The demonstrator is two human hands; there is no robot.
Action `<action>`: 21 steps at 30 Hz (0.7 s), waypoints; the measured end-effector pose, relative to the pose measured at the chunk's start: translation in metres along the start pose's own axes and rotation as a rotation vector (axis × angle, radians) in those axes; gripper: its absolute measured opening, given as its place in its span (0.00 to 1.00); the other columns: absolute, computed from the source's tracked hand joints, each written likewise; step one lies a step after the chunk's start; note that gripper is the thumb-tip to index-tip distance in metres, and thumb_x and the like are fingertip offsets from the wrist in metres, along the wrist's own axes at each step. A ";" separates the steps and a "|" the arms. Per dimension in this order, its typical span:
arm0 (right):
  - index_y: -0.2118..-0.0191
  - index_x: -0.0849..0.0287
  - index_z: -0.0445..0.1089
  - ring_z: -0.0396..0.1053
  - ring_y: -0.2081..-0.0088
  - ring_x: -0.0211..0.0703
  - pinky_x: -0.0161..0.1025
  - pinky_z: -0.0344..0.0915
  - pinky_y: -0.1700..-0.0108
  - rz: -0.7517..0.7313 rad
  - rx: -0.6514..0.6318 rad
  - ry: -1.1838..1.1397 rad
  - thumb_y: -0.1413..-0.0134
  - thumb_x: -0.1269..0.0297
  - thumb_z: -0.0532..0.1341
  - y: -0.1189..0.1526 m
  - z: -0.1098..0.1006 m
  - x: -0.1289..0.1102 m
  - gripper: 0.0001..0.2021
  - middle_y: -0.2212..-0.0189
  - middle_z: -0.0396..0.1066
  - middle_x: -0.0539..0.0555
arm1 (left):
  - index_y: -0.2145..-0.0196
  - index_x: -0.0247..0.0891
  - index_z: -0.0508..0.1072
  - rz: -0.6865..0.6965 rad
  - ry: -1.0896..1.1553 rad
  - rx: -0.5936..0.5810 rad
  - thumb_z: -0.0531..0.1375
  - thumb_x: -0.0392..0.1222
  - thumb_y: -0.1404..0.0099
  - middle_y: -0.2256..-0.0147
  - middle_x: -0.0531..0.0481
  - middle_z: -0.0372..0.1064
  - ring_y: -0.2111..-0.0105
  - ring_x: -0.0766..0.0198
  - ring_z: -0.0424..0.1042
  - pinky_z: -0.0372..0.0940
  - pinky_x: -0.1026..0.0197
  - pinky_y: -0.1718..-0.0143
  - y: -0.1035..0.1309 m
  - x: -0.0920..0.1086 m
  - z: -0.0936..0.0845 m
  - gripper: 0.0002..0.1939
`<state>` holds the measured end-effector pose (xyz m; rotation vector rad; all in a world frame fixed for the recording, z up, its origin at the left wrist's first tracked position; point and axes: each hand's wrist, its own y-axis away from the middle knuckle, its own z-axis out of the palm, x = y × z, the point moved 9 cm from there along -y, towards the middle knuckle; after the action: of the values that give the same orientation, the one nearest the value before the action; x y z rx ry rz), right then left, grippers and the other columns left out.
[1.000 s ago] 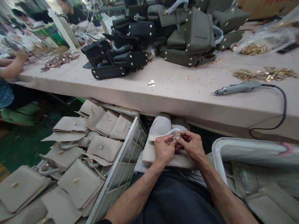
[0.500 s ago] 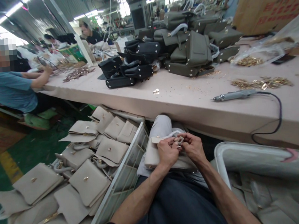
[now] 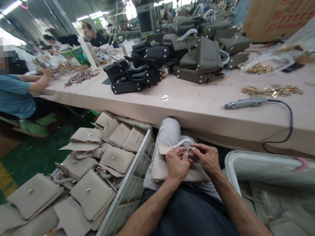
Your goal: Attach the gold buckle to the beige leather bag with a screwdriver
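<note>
A beige handbag (image 3: pixel 159 165) lies across the person's lap, its pale wrapped handle (image 3: pixel 182 142) standing up behind the hands. Over the bag, my left hand (image 3: pixel 178 164) has its fingers closed round a small metal piece (image 3: pixel 189 151). Thumb and fingertips of my right hand (image 3: pixel 207 158) pinch the same piece from the other side. The fingers cover much of the piece, so its exact shape is hard to make out.
Left stands a crate (image 3: pixel 135 178) heaped with beige bags (image 3: pixel 91 193); right, a white bin (image 3: pixel 233 159) holds more. On the table (image 3: pixel 145 106) are an electric screwdriver (image 3: pixel 246 103), gold metal parts (image 3: pixel 273 90), black bags (image 3: pixel 142 66) and olive bags (image 3: pixel 204 57). A person (image 3: pixel 6 92) works at left.
My right hand has shifted slightly right, its fingers stretched more toward the metal piece. Both hands stay over the bag. The view has moved a little.
</note>
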<state>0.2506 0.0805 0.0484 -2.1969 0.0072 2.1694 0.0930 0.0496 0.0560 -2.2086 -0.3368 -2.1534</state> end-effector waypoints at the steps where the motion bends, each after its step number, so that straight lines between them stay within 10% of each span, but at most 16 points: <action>1: 0.57 0.64 0.82 0.75 0.72 0.45 0.39 0.74 0.67 -0.007 0.002 0.009 0.48 0.52 0.70 -0.001 -0.001 0.000 0.20 0.70 0.78 0.57 | 0.57 0.31 0.79 -0.001 0.004 -0.011 0.63 0.33 0.36 0.65 0.41 0.81 0.75 0.60 0.80 0.77 0.63 0.74 0.000 0.000 0.000 0.10; 21: 0.58 0.62 0.83 0.72 0.76 0.42 0.35 0.70 0.74 0.115 0.054 0.087 0.47 0.56 0.68 -0.032 -0.023 0.001 0.16 0.72 0.78 0.56 | 0.50 0.31 0.78 -0.145 -0.023 -0.287 0.64 0.37 0.37 0.62 0.42 0.80 0.78 0.65 0.77 0.71 0.69 0.79 -0.037 -0.001 0.041 0.18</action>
<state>0.2747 0.1114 0.0488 -2.3127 0.1981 2.0994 0.1263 0.0930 0.0494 -2.4276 -0.2049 -2.3871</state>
